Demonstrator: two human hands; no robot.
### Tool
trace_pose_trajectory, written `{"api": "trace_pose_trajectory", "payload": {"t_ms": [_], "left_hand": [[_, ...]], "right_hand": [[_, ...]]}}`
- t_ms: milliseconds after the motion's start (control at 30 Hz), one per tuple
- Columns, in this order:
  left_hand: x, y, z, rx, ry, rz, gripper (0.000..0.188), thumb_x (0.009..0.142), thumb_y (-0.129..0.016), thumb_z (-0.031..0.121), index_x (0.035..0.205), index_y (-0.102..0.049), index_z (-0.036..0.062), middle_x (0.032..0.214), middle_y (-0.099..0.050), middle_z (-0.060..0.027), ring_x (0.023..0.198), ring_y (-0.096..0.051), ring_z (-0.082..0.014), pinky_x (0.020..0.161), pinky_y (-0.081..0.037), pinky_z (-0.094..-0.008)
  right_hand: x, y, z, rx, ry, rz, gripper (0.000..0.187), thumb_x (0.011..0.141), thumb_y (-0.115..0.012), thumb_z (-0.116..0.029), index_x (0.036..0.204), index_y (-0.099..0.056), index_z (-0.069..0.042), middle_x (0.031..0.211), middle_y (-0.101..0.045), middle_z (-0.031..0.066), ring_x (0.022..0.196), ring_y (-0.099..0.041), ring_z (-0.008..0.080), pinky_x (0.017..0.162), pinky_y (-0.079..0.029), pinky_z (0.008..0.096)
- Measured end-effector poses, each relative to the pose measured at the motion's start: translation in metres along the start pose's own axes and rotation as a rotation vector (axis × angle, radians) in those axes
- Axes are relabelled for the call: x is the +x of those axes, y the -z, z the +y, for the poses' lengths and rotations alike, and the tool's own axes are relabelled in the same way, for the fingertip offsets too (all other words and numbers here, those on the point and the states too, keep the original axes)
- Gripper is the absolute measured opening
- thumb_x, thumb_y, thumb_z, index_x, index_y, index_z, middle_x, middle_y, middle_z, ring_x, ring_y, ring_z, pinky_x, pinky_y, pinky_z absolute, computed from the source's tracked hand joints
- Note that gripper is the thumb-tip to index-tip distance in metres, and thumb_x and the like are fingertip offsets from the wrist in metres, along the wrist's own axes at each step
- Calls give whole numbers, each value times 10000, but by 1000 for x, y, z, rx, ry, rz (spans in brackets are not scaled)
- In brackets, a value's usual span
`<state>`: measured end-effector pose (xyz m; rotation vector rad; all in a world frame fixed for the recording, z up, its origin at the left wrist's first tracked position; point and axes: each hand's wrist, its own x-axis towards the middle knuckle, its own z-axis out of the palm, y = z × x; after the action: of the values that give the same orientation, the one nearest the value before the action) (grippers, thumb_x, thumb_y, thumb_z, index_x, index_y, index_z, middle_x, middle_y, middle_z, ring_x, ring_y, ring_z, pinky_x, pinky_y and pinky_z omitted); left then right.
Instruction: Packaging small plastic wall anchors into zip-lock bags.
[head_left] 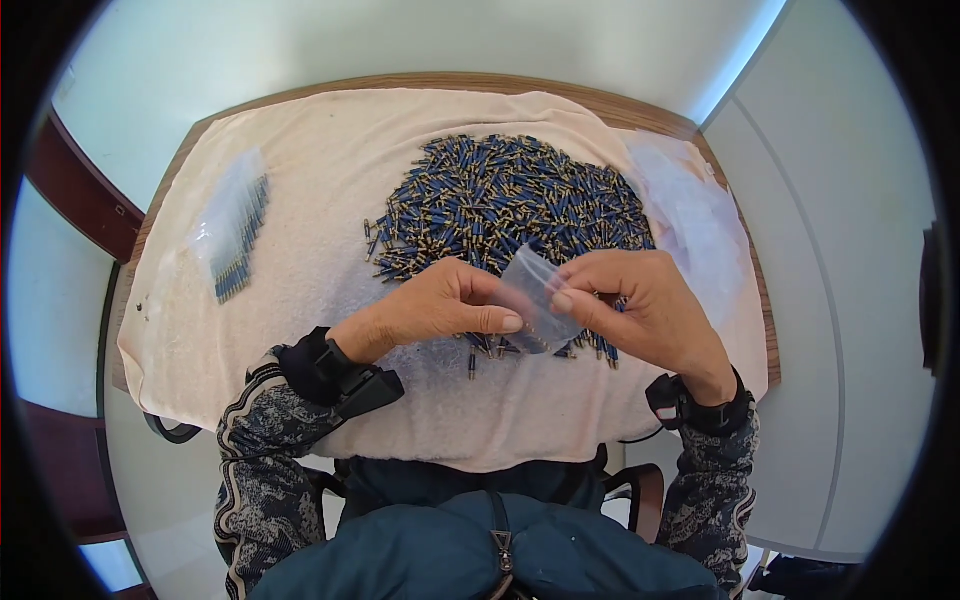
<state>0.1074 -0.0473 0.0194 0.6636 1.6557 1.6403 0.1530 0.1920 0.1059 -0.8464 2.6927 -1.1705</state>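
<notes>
A small clear plastic bag (528, 275) is held up between my two hands over the near edge of a heap of small blue connectors with gold-coloured ends (510, 200). My left hand (440, 305) has its thumb and fingers closed on the bag's left side. On its right side, my right hand (645, 300) pinches the bag near its upper edge. Gold-coloured bits show through the bag's lower part; whether they lie inside or behind it, I cannot tell. Several loose connectors (472, 362) lie just below the bag.
Toward the left lies a stack of filled clear bags (232, 225) with blue and gold pieces along one edge. Empty-looking clear bags (695, 205) are piled at the right. A pale peach towel (320, 170) covers the wooden table (400, 82). Walls stand behind and at the right.
</notes>
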Motion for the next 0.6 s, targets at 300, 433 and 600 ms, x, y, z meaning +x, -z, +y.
{"api": "trace_pose_trajectory", "payload": {"t_ms": [300,433,600], "left_hand": [[3,7,-5,165,-167,130,207,864,-736,135,1021,-749,2,895,-738,-29,821,-634,-66,755,-513,-222],[0,7,-1,190,-173,246,172,877,-726,117,1008,-752,8,930,-739,-39,852,-641,-69,774,-504,-214],[-26,25,-1,-35,-154,405,186,878,-728,133,1015,-749,8,935,-736,-43,832,-642,-84,766,-509,-236]], "right_hand": [[31,-10,-8,-47,101,41,149,896,-653,-77,1008,-693,13,923,-702,114,784,-646,140,699,-515,254],[24,-23,8,265,51,283,261,913,-629,-73,1168,-656,-19,999,-704,62,774,-622,96,680,-505,238],[8,-25,47,297,-92,299,258,930,-591,-71,1174,-664,-36,1012,-689,30,788,-588,57,619,-443,188]]}}
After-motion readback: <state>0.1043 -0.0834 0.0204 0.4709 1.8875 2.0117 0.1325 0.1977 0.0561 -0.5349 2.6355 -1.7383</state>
